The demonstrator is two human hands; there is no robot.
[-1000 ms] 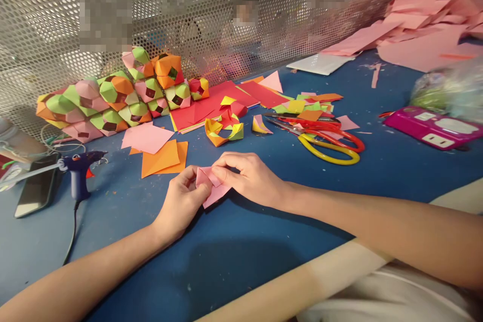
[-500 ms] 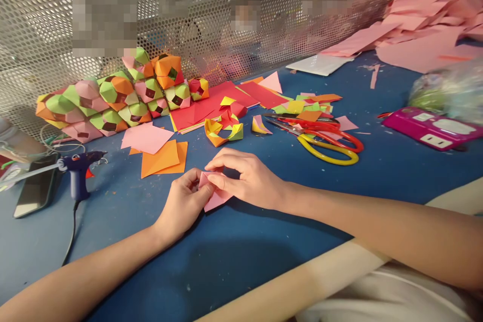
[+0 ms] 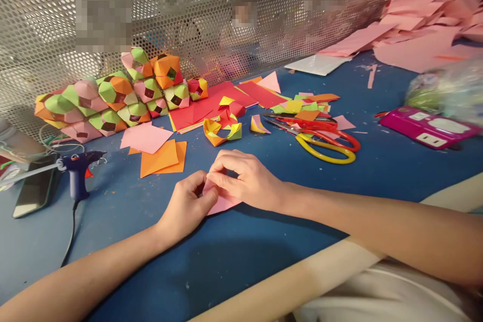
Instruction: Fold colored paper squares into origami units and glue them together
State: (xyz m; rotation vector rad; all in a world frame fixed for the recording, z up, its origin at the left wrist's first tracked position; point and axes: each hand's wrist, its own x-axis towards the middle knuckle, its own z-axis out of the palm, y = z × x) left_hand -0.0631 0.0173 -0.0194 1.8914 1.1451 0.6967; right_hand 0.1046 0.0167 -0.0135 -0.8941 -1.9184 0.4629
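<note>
A piece of pink paper [image 3: 223, 204] is held low over the blue table [image 3: 241, 261], partly hidden by my fingers. My left hand [image 3: 188, 204] pinches its left side between thumb and fingers. My right hand [image 3: 247, 178] grips the upper part, its thumb and fingertips close to the left fingertips. Just beyond my hands lie a ring of folded yellow, orange and red paper [image 3: 213, 136] and a small folded yellow and pink piece [image 3: 259, 125]. Pink sheets [image 3: 145, 137] and orange sheets [image 3: 160, 160] lie to the left.
Joined paper balls [image 3: 116, 90] stand against the perforated metal screen. A glue gun [image 3: 78, 176] and phone [image 3: 33, 188] are at the left. Scissors with yellow handles [image 3: 326, 153] and others with red handles [image 3: 345, 139] lie right, before a magenta device [image 3: 426, 128]. Red sheets [image 3: 204, 105] lie behind.
My right fingertips have drawn closer to the left ones and cover more of the pink paper's top. The paper's lower edge has shifted right. The view has moved slightly.
</note>
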